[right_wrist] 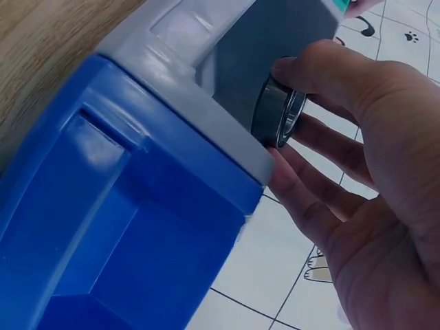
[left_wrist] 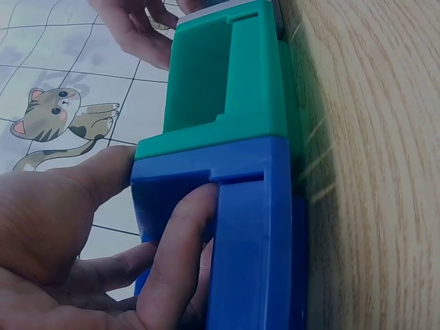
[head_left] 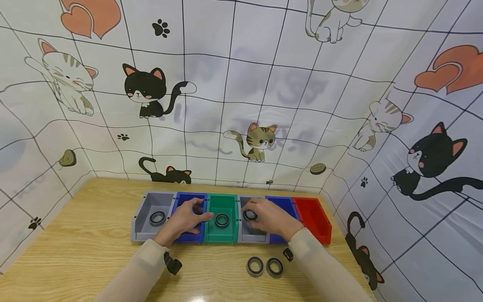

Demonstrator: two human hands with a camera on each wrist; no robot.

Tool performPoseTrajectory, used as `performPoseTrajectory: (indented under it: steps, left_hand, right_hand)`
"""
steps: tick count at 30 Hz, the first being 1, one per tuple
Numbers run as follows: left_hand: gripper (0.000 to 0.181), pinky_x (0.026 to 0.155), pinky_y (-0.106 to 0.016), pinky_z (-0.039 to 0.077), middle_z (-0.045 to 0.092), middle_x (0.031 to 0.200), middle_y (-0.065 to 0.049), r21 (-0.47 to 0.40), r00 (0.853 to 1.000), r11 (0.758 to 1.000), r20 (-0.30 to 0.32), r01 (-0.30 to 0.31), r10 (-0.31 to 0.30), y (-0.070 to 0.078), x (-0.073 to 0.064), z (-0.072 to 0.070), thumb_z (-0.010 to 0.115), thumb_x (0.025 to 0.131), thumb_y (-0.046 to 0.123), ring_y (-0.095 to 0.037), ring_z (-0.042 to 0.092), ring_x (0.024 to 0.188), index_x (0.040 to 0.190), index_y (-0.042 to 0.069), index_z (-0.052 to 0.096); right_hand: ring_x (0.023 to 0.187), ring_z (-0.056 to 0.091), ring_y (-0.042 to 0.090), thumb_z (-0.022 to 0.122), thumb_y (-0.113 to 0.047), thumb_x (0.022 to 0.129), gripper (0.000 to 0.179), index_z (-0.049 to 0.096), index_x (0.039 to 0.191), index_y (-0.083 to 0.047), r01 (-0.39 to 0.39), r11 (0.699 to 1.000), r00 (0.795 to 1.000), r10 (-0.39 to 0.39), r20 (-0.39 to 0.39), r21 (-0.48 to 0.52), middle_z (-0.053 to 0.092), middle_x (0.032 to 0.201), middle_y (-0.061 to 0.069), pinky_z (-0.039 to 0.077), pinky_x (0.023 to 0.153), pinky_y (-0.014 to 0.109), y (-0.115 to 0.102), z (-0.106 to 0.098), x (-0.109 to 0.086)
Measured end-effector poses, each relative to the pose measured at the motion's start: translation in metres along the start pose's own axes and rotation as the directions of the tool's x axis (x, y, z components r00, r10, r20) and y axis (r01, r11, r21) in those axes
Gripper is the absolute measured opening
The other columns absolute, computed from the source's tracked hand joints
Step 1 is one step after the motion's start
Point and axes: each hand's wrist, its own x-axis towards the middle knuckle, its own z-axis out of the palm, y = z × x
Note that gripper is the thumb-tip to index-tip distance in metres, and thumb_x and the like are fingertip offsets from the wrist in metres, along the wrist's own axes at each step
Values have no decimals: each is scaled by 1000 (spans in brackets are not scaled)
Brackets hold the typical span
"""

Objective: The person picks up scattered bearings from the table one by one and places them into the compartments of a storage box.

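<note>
My right hand pinches a ball bearing, a dark steel ring, between thumb and fingers over the second grey bin. In the right wrist view the ring is tilted on edge near the bin's side wall. My left hand reaches into the left blue bin with fingers spread. Its thumb lies at the rim by the green bin, and one finger is inside near the front lip. No ring shows in that hand; the bin's floor is mostly hidden.
A bearing lies in the green bin and another in the left grey bin. Two bearings, left and right, lie on the wooden table. Right of the second grey bin stand a blue bin and a red bin.
</note>
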Motion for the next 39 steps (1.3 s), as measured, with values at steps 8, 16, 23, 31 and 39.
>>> performPoseTrajectory:
  steps: [8,16,23,31,39]
  left_hand:
    - [83,73,-40,74,65,160,-30,-1,1000,1000,1,8,-8,1,0,1,87,109,33,-20,83,83,175,2,47]
    - [82,73,-40,74,65,159,-30,3,1000,1000,0,5,-5,0,1,1,86,109,32,-19,82,83,175,2,47]
    - [83,72,-40,74,66,158,-29,8,1000,1000,-2,-2,2,0,0,1,87,108,33,-20,83,79,174,2,48]
    - [83,74,-41,74,66,157,-30,17,1000,1000,-8,-4,4,0,2,2,88,108,33,-25,86,80,174,2,48]
    - [83,74,-41,74,66,157,-29,20,1000,1000,-17,3,-3,0,2,3,88,108,34,-26,87,81,174,3,49]
  right_hand:
    - [127,79,27,94,-13,101,48,80,146,-11,-32,999,998,33,59,-16,77,146,10,70,108,44,7,11,8]
    - [119,81,29,98,-16,97,49,82,142,-9,-30,993,996,40,81,-116,81,136,11,71,106,48,6,20,16]
    - [115,82,27,99,-23,97,49,83,142,-13,-40,974,994,62,95,-222,83,135,8,70,108,49,3,26,20]
    - [114,81,25,98,-26,98,48,82,142,-13,-35,968,994,59,90,-248,83,134,7,70,107,49,4,28,20]
    - [118,81,28,95,-21,101,48,80,146,-10,-25,988,998,33,47,-150,82,133,10,71,107,47,4,23,9]
